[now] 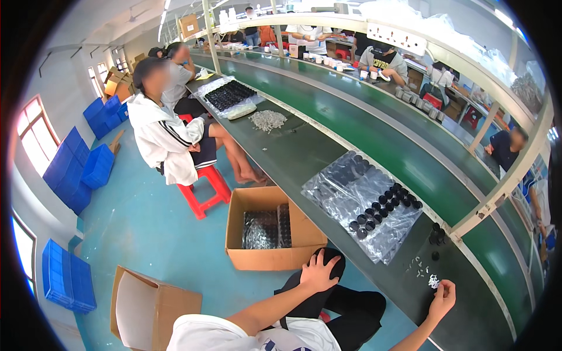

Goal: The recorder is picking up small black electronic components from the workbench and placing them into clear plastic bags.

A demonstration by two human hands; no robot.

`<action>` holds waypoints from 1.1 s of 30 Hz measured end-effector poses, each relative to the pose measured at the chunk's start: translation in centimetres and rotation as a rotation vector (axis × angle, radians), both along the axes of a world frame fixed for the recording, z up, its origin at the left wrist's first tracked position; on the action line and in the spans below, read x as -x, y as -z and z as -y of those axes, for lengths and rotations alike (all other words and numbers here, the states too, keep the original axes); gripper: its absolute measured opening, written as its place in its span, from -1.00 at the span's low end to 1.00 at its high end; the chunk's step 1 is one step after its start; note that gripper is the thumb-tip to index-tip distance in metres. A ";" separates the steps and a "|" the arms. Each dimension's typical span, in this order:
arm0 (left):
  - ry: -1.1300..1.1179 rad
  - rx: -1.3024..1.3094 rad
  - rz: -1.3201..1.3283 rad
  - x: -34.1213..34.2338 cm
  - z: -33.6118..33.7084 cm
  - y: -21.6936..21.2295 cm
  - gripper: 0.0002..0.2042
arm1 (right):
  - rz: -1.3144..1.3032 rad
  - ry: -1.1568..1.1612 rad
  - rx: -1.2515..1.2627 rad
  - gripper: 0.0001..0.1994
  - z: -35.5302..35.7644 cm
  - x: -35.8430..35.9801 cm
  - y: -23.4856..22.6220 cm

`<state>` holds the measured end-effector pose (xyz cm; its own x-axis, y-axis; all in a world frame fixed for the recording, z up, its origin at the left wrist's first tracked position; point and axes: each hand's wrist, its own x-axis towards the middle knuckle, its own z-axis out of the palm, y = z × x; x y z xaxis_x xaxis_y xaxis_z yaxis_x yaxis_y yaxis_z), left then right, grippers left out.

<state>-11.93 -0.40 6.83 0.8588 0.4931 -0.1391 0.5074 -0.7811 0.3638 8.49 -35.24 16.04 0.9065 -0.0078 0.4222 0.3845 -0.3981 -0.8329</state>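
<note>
My left hand (321, 273) rests with spread fingers on my black-clothed knee and holds nothing. Over the dark tabletop, my right hand (443, 299) has its fingers curled at the edge of a small pile of white pieces (433, 281); whatever they pinch is too small to make out. A few more white bits (420, 268) lie scattered beyond the pile. Farther up the table, several glossy black round caps (383, 207) stand in rows on clear plastic bags (389, 240). Loose black caps (437, 234) sit closer to my right hand.
An open carton (281, 257) with plastic-wrapped goods stands beside the table, another open carton (170, 310) at lower left. Farther along are a heap of clear pieces (268, 120) and a black-filled tray (228, 95). A co-worker (161, 128) sits on a red stool (205, 190). A green conveyor (380, 137) runs alongside.
</note>
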 end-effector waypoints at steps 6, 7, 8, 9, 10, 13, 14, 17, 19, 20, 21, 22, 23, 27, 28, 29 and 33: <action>0.003 -0.005 0.000 0.0 -0.1 -0.1 -0.18 | -0.052 -0.044 0.006 -0.91 0.2 0.1 -0.2; 0.006 -0.011 -0.001 -0.1 -0.1 -0.1 -0.18 | -0.055 -0.045 0.008 -0.91 0.2 0.1 -0.3; 0.005 -0.010 -0.004 -0.1 -0.1 -0.1 -0.18 | -0.047 -0.046 0.001 -0.90 0.1 0.2 -0.4; 0.004 -0.006 -0.004 0.0 -0.1 -0.1 -0.18 | -0.039 -0.048 -0.006 -0.90 0.0 0.2 -0.4; 0.006 -0.002 -0.004 -0.1 0.0 -0.1 -0.19 | -0.041 -0.047 -0.004 -0.90 -0.1 0.3 -0.5; 0.004 -0.007 -0.002 -0.1 0.0 -0.1 -0.18 | -0.004 -0.039 -0.016 -0.90 -0.3 0.4 -0.6; 0.005 -0.005 -0.005 -0.1 0.0 -0.1 -0.18 | -0.008 -0.033 -0.001 -0.90 -0.3 0.4 -0.6; 0.004 -0.003 -0.004 0.0 0.0 0.0 -0.17 | 0.018 -0.029 0.021 -0.90 -0.4 0.5 -0.7; 0.003 -0.024 0.006 -0.1 0.1 0.2 -0.17 | 0.048 -0.031 0.026 -0.91 -0.3 0.5 -0.6; 0.005 -0.022 0.004 -0.1 0.1 0.1 -0.17 | 0.023 -0.027 0.042 -0.91 -0.1 0.4 -0.5; 0.003 -0.021 0.004 -0.2 0.0 0.1 -0.17 | -0.001 -0.022 0.058 -0.92 0.0 0.4 -0.4; 0.008 -0.018 0.003 -0.2 0.1 0.1 -0.17 | -0.004 -0.013 0.060 -0.92 0.0 0.5 -0.5; 0.019 -0.016 0.001 -0.2 0.1 0.0 -0.17 | 0.005 -0.020 0.042 -0.93 -0.2 0.4 -0.5; 0.010 -0.024 -0.004 -0.1 -0.1 -0.1 -0.16 | 0.017 -0.028 0.036 -0.94 -0.5 0.4 -0.7; 0.010 -0.035 -0.002 -0.1 -0.1 0.1 -0.16 | 0.009 -0.037 0.015 -0.94 -0.4 0.4 -0.6; 0.009 -0.045 -0.001 -0.1 -0.1 0.2 -0.16 | 0.008 -0.035 0.016 -0.94 -0.4 0.4 -0.6; 0.010 -0.030 -0.006 -0.2 -0.1 0.1 -0.17 | -0.004 -0.016 0.034 -0.94 -0.4 0.4 -0.6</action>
<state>-11.74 -0.25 6.71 0.8627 0.4888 -0.1294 0.5019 -0.7963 0.3377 8.09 -34.82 16.65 0.9080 0.0211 0.4184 0.3878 -0.4199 -0.8205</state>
